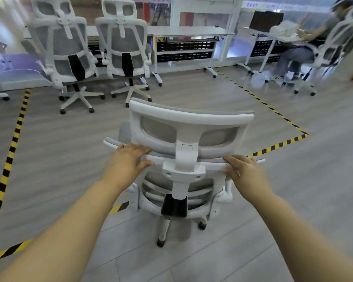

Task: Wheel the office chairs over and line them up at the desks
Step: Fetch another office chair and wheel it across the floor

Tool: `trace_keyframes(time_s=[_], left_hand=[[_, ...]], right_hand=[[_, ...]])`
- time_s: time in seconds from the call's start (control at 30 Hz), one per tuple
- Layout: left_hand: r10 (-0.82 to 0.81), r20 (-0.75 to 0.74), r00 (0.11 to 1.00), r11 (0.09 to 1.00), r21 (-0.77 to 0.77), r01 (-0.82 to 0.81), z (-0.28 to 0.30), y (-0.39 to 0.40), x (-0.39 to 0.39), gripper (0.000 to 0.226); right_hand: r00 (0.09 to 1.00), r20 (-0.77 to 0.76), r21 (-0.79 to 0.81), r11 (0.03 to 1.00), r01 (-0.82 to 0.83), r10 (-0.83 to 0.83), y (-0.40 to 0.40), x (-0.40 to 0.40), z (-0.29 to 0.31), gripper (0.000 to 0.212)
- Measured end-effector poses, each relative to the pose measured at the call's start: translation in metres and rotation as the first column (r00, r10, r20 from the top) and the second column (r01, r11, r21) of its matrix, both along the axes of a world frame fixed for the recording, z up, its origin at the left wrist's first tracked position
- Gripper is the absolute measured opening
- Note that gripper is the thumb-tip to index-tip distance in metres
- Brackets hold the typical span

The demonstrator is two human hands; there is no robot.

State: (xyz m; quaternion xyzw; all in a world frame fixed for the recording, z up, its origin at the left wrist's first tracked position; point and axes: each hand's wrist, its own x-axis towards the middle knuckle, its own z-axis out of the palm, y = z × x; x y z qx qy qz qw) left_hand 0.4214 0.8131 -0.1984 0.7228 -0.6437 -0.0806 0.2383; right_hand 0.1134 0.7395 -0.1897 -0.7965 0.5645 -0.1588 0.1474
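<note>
Both our hands, left (128,159) and right (245,173), grip the near chair (190,151) by its backrest top. It stands mid-floor, well apart from the desk (183,32); two chairs (122,45) are parked there.

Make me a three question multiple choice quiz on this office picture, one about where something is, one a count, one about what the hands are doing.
1. Where is the open desk space?
A. right of the parked chairs
B. left of them
C. behind the camera

2. How many empty chairs are parked at the desk?
A. one
B. two
C. four

3. What are the hands doing?
A. hanging idle
B. lifting a caster
C. gripping the chair's back rim

Answers:
1 A: no chair fronts that stretch.
2 B: left parked chair and right parked chair.
3 C: left hand and right hand curl over the near chair.
</note>
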Motion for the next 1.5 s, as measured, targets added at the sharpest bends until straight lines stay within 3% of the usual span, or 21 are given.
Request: trace_keyframes(time_s=[0.37,0.93,1.5], left_hand=[[-0.130,0.022,0.991,0.990,-0.049,0.131,0.003,-0.196,0.016,0.043],[-0.125,0.017,0.992,0.990,-0.058,0.125,-0.003,-0.501,0.046,0.038],[-0.114,-0.042,0.993,0.989,-0.097,0.109,-0.001,-0.798,0.143,0.038]], right_hand=[[0.996,-0.011,-0.002,0.996,0.090,-0.090,-0.165,0.013,0.006,0.034],[0.999,-0.033,0.009,0.999,0.037,-0.036,-0.481,0.040,0.005,0.035],[0.997,-0.004,0.020,0.997,0.072,-0.072,-0.770,0.142,0.014,0.034]])
